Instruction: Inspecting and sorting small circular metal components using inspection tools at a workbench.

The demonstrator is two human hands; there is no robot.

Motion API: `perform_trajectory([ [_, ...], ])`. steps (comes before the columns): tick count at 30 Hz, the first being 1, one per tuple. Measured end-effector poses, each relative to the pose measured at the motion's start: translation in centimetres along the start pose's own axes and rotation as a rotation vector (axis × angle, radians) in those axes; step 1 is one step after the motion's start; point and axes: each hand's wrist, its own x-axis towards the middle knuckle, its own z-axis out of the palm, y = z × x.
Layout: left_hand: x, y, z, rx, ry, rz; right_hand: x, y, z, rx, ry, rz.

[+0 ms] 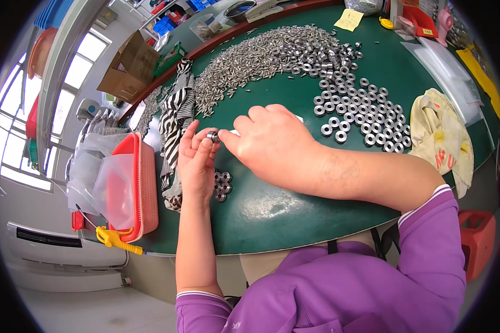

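Note:
My left hand [196, 158] is raised over the near left part of the green table, its thumb and fingers pinching a small metal ring [213, 136]. Close against that ring is my right hand [269, 139], curled with the back of the hand up; its fingertips and anything in them are hidden. Bits of something white [300, 119] show beside the right hand, mostly covered by it. Beside my left wrist stands a small group of metal rings [223, 186]. Many more metal rings [366, 111] are spread in rows to the right of my hands.
A heap of small metal pins [239, 64] lies at the back, merging into piled rings. Striped cloth [178, 119] and a red basket [147, 188] with plastic bags are on the left. A yellow air gun [112, 237] hangs near the basket. A stained cloth [441, 136] lies right.

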Motion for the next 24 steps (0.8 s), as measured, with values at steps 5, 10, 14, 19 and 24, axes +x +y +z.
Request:
perform_trajectory([
  [5, -0.2, 0.2, 0.1, -0.012, -0.015, 0.031, 0.0, 0.3, -0.5, 0.095, -0.117, 0.033],
  [10, -0.4, 0.3, 0.5, -0.031, 0.0, 0.038, 0.1, 0.4, -0.6, 0.187, -0.158, 0.067],
  [14, -0.3, 0.2, 0.4, -0.048, -0.002, 0.031, 0.0, 0.3, -0.4, 0.152, -0.122, 0.083],
  [19, -0.1, 0.1, 0.0, -0.021, 0.009, -0.002, 0.0, 0.2, 0.3, 0.05, -0.066, 0.055],
  [24, 0.1, -0.1, -0.2, -0.024, 0.003, -0.021, -0.1, 0.2, 0.8, 0.005, 0.003, 0.021],
])
